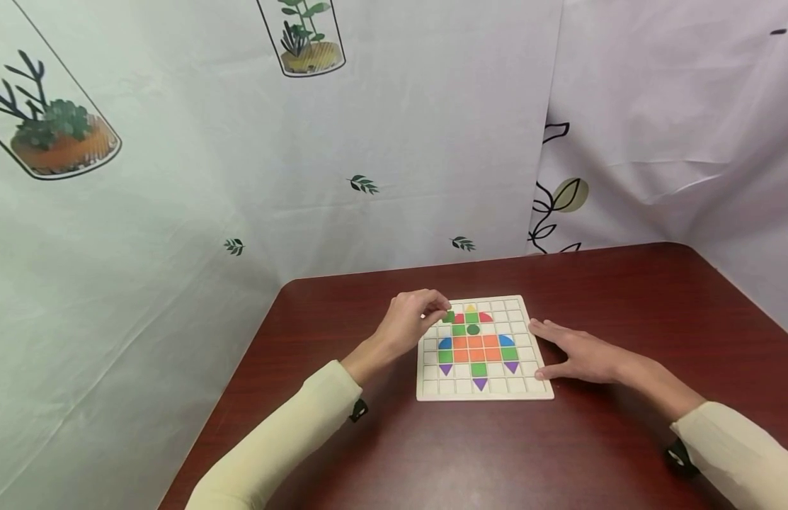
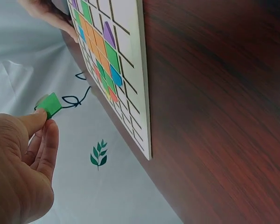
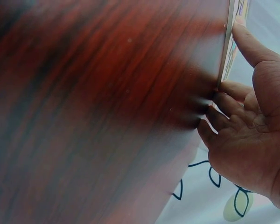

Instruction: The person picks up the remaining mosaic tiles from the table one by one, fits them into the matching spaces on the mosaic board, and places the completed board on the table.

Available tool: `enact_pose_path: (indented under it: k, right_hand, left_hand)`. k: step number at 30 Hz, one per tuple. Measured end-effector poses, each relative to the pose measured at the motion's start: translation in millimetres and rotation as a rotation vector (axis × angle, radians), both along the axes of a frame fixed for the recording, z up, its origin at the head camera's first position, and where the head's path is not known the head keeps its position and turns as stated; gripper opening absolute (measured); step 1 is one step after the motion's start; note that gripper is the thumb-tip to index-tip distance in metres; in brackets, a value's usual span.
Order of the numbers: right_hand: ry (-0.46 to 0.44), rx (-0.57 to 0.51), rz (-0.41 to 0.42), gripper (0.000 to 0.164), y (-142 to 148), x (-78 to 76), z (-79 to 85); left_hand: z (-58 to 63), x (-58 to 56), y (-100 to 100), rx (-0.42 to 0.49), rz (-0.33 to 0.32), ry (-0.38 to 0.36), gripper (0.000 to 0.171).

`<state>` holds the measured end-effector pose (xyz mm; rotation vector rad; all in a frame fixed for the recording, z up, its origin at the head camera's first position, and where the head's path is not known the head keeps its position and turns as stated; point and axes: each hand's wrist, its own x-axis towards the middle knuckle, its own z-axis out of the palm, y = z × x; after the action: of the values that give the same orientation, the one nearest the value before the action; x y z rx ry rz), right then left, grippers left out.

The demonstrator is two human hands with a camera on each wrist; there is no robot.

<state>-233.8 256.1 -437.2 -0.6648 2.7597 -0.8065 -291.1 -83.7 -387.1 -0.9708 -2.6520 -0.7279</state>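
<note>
Between thumb and fingertips, my left hand (image 1: 411,320) pinches a green square tile (image 2: 49,105), raised over the upper left part of a white gridded board (image 1: 432,394). Colored pieces lie in the grid: a block of orange squares (image 1: 475,348), green squares, a dark green circle (image 1: 473,329), blue (image 1: 506,340) and red (image 1: 486,317) rounded pieces, purple triangles (image 1: 480,384) and a small yellow triangle (image 1: 470,308). My right hand (image 1: 581,354) rests at the board's right edge, fingers extended, with thumb and fingertips touching it. The right wrist view shows this hand (image 3: 252,126) from the palm side.
A dark reddish wooden table (image 1: 368,453) bears the board. Behind it and to the sides hangs a pale cloth (image 1: 400,142) printed with plants, close to the table's far edge.
</note>
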Motion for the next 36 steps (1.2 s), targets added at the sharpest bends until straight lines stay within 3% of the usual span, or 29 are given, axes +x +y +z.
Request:
enact_pose_path:
  k: [19,36]
  right_hand:
    - [-0.011,-0.003,-0.004,0.106,0,0.1,0.9]
    - [-0.019,-0.010,0.001,0.106,2,-0.8,1.0]
  left_hand:
    - [-19.5,-10.6,37,0.000,0.028,-0.093,0.013]
    - [-32.9,-19.5,66,-0.033,-0.014,-0.110,0.004]
